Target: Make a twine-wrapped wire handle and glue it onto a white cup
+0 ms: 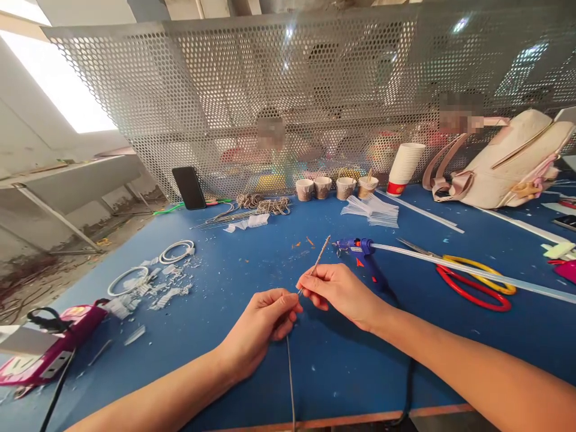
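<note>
My right hand [330,288] pinches a thin stick wrapped in cord [321,252], which points up and slightly right above the table. Close beside it, fingertips almost touching, my left hand [270,315] is closed on a thin grey cord [290,372] that hangs down past the table's front edge. Just right of the stick lies a blue glue gun [369,255] with a long clear glue stick [450,270] in its back end. Scissors [477,282] with red and yellow handles lie further right. The point where cord and stick meet is partly hidden by my fingers.
Four small cups are out; on the blue table [243,258] also stand stacked paper cups [405,168], a phone [189,188] and a pale bag [504,159]. Cord bundles [270,205], white strips [371,210], white rings [128,281], scraps and a magenta power strip [76,336] lie about.
</note>
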`<action>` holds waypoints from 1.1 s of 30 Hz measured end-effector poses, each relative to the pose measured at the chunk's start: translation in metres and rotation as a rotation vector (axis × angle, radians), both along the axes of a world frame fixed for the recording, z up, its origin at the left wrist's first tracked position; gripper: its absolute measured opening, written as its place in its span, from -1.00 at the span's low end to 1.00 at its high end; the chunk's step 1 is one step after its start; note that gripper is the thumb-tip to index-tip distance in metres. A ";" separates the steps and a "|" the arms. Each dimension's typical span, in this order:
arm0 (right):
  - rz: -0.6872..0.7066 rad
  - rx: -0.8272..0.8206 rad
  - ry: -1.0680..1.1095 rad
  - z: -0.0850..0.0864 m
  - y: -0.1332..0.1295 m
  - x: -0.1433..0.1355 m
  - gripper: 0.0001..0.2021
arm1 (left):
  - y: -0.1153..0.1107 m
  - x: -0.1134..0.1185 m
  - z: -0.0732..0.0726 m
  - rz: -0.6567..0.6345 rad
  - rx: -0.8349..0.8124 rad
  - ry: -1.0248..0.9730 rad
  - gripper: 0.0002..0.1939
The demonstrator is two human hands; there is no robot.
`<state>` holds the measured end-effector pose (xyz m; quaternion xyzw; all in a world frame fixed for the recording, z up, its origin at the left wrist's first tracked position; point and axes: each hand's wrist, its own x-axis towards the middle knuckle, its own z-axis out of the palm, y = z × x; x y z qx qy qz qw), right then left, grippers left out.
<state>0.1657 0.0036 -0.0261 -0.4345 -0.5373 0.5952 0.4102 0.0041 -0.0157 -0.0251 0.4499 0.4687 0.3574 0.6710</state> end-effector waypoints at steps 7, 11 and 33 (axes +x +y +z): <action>-0.106 0.161 -0.181 -0.003 -0.006 -0.002 -0.73 | -0.001 0.004 -0.003 0.051 -0.002 0.039 -0.71; -0.059 0.100 -0.062 -0.003 -0.003 0.001 -0.61 | 0.002 0.003 -0.002 0.038 -0.032 -0.061 -0.70; 0.046 -0.114 -0.018 -0.005 -0.004 0.000 -0.81 | -0.001 0.001 0.000 0.049 -0.005 -0.085 -0.58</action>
